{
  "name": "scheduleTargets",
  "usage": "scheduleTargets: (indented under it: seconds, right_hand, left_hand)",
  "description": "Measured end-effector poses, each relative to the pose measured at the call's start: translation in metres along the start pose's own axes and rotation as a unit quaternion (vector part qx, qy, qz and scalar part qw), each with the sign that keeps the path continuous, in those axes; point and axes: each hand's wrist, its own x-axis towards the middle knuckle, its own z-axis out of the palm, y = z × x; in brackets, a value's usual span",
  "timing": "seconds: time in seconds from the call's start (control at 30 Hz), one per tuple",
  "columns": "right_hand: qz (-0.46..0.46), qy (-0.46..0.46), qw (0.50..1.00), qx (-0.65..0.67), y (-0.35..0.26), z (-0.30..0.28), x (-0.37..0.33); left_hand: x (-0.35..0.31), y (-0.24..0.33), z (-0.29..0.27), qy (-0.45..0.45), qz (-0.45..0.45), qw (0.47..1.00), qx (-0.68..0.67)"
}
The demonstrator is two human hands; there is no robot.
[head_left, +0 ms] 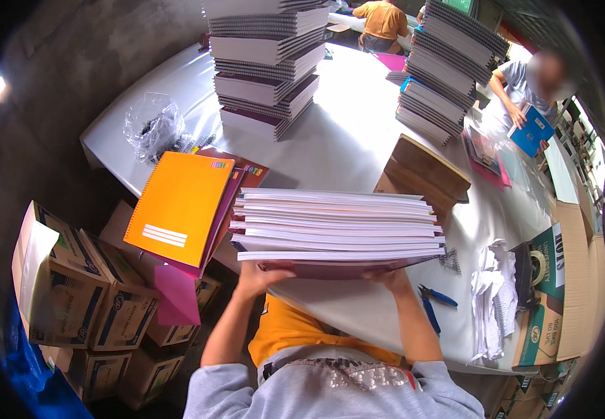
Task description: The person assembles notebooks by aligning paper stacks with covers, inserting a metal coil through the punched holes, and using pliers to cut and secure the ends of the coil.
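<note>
Both hands under a thick stack of notebooks (337,227), lifted just above the near edge of the white desk (358,140). Left hand (259,278) fingers clamped on the stack's bottom left corner, right hand (388,278) fingers gripping its bottom right. Orange notebook (176,206) just left of stack, blue pliers (433,302) near right wrist, cardboard boxes (100,300) on floor.
</note>
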Motion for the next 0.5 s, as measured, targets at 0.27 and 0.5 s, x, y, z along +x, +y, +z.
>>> scheduleTargets:
  seconds: [0.27, 0.5]
  right_hand:
    - [-0.019, 0.012, 0.985, -0.172, -0.005, 0.002, 0.009]
    - [0.052, 0.025, 0.986, -0.157, 0.008, 0.010, 0.027]
  left_hand:
    - [0.006, -0.003, 0.006, 0.079, 0.092, 0.987, 0.104]
    - [0.031, -0.011, 0.002, 0.062, 0.031, 0.991, 0.118]
